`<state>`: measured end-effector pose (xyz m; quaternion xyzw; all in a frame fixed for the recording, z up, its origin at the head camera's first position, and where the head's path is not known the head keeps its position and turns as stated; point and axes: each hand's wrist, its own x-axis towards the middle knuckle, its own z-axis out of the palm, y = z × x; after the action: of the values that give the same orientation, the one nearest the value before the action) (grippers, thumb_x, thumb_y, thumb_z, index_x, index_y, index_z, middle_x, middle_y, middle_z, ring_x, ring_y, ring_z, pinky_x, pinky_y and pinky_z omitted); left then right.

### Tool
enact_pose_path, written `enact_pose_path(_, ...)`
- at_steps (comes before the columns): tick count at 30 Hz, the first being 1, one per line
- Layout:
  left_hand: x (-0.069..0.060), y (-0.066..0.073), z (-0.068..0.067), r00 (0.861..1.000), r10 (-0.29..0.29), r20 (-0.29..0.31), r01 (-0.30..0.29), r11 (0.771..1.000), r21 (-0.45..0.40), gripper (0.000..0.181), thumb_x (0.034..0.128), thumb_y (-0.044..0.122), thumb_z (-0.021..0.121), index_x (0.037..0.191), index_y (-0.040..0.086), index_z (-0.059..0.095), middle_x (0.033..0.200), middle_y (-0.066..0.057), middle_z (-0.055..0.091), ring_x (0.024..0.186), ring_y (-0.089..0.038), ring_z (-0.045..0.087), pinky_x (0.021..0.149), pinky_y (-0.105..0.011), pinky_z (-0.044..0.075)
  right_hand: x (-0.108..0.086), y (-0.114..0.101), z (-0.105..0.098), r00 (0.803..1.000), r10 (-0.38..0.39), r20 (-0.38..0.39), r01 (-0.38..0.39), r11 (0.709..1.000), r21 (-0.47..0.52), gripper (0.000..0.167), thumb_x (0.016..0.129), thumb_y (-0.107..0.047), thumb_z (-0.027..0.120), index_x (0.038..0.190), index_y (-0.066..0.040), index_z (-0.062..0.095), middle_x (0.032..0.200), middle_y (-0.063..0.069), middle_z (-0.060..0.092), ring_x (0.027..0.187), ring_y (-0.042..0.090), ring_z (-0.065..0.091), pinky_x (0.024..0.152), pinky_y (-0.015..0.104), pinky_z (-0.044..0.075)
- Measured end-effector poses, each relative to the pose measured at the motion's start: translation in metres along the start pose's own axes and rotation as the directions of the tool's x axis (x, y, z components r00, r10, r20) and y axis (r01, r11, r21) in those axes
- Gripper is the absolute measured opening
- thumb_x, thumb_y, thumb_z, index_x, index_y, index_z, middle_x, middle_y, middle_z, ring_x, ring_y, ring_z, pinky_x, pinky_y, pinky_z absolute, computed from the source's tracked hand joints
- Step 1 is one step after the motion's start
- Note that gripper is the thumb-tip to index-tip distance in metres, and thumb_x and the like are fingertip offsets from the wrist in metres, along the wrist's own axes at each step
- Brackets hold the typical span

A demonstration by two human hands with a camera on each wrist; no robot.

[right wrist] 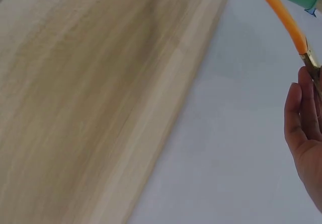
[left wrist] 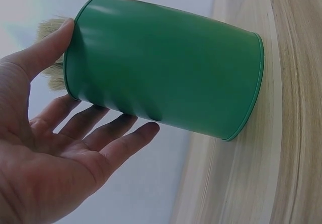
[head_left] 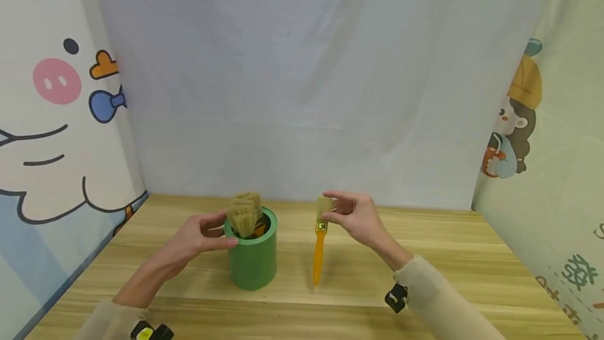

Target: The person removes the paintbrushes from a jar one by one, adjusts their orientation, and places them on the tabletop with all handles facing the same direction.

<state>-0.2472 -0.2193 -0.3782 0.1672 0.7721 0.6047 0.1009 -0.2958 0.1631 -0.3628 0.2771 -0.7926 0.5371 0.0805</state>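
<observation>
A green cylindrical can [head_left: 253,264] stands upright on the table, with pale brush bristles [head_left: 243,216] sticking up out of its mouth. My left hand [head_left: 195,237] holds the can near its rim, thumb on the near side and fingers round the far side; the left wrist view shows the thumb [left wrist: 53,45] at the rim. To the right of the can, my right hand [head_left: 354,216] pinches a brush [head_left: 318,256] by its bristle end, the orange handle hanging down. In the right wrist view the orange handle [right wrist: 284,20] points toward the can.
The wooden table [head_left: 424,256] runs back to a pale cloth [head_left: 302,93]. Cartoon-printed sheets hang at the left [head_left: 47,130] and right [head_left: 557,172] sides. Black straps with small devices sit on both wrists.
</observation>
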Motion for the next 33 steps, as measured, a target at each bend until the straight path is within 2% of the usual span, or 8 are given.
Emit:
enact_pose_path(10,0.002,0.000,-0.002,1.000,-0.002,-0.009,0.002,1.000,0.010,0.090,0.0964,0.023,0.080,0.165,-0.002,0.028,0.165,-0.027,0.032,0.146,-0.046,0.041,0.114,-0.056,0.043,-0.001,0.018,0.011,0.992,0.099,0.075,-0.103,0.993,0.053,0.048,0.090,0.000,0.084,0.135,0.005,0.069,0.101,0.017,0.077,0.088,0.028,0.077,0.077,0.038,0.064)
enact_pose_path(14,0.003,0.000,-0.002,1.000,0.002,-0.004,-0.002,1.000,0.009,0.090,0.0963,0.023,0.080,0.165,-0.002,0.027,0.166,-0.027,0.031,0.146,-0.046,0.041,0.114,-0.056,0.043,0.000,0.024,0.016,0.985,0.133,0.110,-0.141,0.988,0.070,0.049,0.090,0.001,0.082,0.136,0.007,0.067,0.100,0.018,0.078,0.087,0.027,0.077,0.081,0.051,0.063)
enact_pose_path(18,0.002,0.000,-0.002,1.000,0.009,0.003,-0.009,1.000,0.004,0.090,0.0967,0.022,0.080,0.165,-0.002,0.027,0.165,-0.028,0.031,0.146,-0.047,0.040,0.113,-0.055,0.043,0.003,0.027,0.021,0.978,0.163,0.131,-0.173,0.983,0.067,0.049,0.091,0.000,0.082,0.138,0.004,0.068,0.098,0.015,0.078,0.087,0.028,0.077,0.085,0.059,0.060)
enact_pose_path(21,0.002,0.000,-0.001,1.000,0.008,0.003,-0.008,1.000,-0.001,0.090,0.0967,0.022,0.080,0.165,-0.002,0.026,0.165,-0.028,0.031,0.146,-0.047,0.040,0.113,-0.055,0.044,0.005,0.029,0.025,0.972,0.184,0.146,-0.196,0.978,0.072,0.049,0.091,0.001,0.082,0.137,0.004,0.068,0.098,0.015,0.078,0.088,0.035,0.076,0.085,0.059,0.060)
enact_pose_path(24,0.001,0.000,-0.001,1.000,0.008,0.006,-0.008,1.000,-0.004,0.090,0.0967,0.021,0.080,0.165,-0.002,0.026,0.166,-0.028,0.030,0.146,-0.047,0.040,0.113,-0.055,0.044,0.006,0.031,0.027,0.966,0.196,0.166,-0.212,0.974,0.085,0.049,0.091,0.003,0.081,0.138,0.007,0.066,0.098,0.017,0.078,0.089,0.039,0.076,0.085,0.059,0.060)
enact_pose_path(29,0.000,0.002,0.000,1.000,0.003,0.007,-0.003,1.000,-0.006,0.090,0.0968,0.022,0.080,0.165,-0.003,0.026,0.166,-0.028,0.029,0.146,-0.047,0.040,0.113,-0.056,0.043,0.006,0.036,0.029,0.960,0.209,0.187,-0.228,0.970,0.086,0.050,0.091,0.006,0.080,0.138,0.012,0.063,0.098,0.020,0.077,0.086,0.037,0.077,0.084,0.058,0.061)
enact_pose_path(33,-0.001,0.002,0.000,1.000,-0.001,0.007,0.001,1.000,-0.006,0.091,0.0969,0.022,0.079,0.165,-0.003,0.025,0.166,-0.028,0.029,0.147,-0.047,0.039,0.114,-0.057,0.042,0.006,0.042,0.031,0.956,0.221,0.192,-0.241,0.967,0.087,0.049,0.090,0.007,0.080,0.136,0.013,0.064,0.097,0.020,0.077,0.086,0.036,0.077,0.082,0.053,0.063)
